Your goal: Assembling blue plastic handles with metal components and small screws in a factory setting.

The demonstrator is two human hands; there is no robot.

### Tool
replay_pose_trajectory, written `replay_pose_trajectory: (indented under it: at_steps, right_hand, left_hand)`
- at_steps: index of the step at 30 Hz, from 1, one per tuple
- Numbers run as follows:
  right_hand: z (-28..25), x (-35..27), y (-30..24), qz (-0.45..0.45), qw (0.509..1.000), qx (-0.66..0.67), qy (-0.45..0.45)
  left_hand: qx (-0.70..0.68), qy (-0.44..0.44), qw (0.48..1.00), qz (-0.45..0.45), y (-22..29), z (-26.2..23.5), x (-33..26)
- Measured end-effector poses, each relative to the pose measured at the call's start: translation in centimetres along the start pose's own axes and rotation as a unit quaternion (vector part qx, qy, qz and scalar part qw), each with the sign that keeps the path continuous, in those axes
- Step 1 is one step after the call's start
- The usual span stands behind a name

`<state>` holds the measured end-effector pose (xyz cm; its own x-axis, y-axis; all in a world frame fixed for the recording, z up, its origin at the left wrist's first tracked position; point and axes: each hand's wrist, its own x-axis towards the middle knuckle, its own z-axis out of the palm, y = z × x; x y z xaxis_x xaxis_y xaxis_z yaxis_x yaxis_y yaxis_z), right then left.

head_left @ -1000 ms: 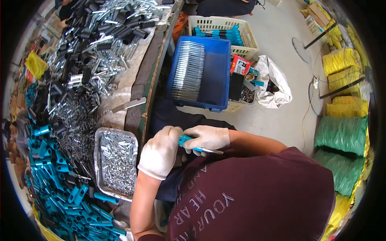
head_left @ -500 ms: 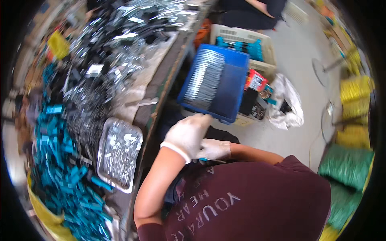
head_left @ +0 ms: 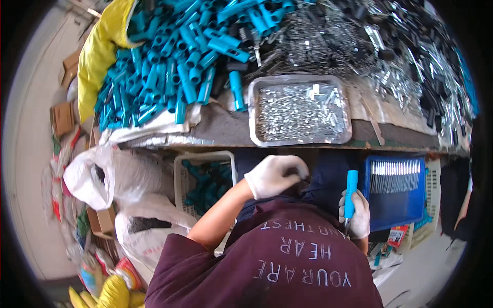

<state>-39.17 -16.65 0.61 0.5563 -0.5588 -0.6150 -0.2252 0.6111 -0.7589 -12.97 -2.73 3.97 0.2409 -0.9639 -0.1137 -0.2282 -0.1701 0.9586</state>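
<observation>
Both my hands wear white gloves. In front of my lap, my left hand point(head_left: 275, 176) is curled with thumb and fingertips close together; what it holds, if anything, cannot be made out. To the right, beside the blue bin, my right hand point(head_left: 360, 214) is closed around a teal-handled tool point(head_left: 351, 192). Its handle stands nearly upright, and a thin metal shaft shows below it. Just beyond my left hand, a metal tray point(head_left: 252, 120) of small silvery metal pieces rests at the table's near edge.
Teal plastic handles point(head_left: 187, 66) are heaped on the table's left, metal rods point(head_left: 328, 41) mid-table, dark and silvery parts point(head_left: 411, 56) rightward. A blue bin point(head_left: 395, 208) holds a row of metal pieces. Left of my lap stand a white crate point(head_left: 178, 177) and white sacks point(head_left: 133, 174).
My view has swung left, round to face the table. My hands, close together before, are now apart; the right one shows the teal-handled tool, which was mostly hidden.
</observation>
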Motion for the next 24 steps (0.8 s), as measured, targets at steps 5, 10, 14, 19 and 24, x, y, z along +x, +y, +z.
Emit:
replay_pose_trajectory:
  at_steps: [5, 10, 14, 19, 24]
  right_hand:
    - [2.9, 1.9, -3.4, -0.02, 0.997, -0.046, -0.054]
    - [4.9, 3.5, -6.1, -0.06, 0.996, -0.012, -0.068]
    - [6.1, 5.8, -9.2, -0.125, 0.99, -0.02, -0.054]
    - [6.2, 11.3, -12.7, -0.194, 0.981, -0.014, -0.018]
    - [4.5, 15.3, -12.9, -0.15, 0.986, 0.065, 0.016]
  left_hand:
    - [0.151, 0.174, 0.97, -0.073, -4.8, -2.9, -3.3]
    - [0.24, 0.066, 0.961, -0.118, -3.2, -6.3, -3.2]
    - [0.188, -0.069, 0.973, -0.113, -0.9, -10.0, -2.2]
    - [0.252, 0.055, 0.966, -0.021, 1.7, -14.1, 1.1]
    - [0.24, 0.23, 0.943, -0.007, 3.2, -16.1, 7.8]
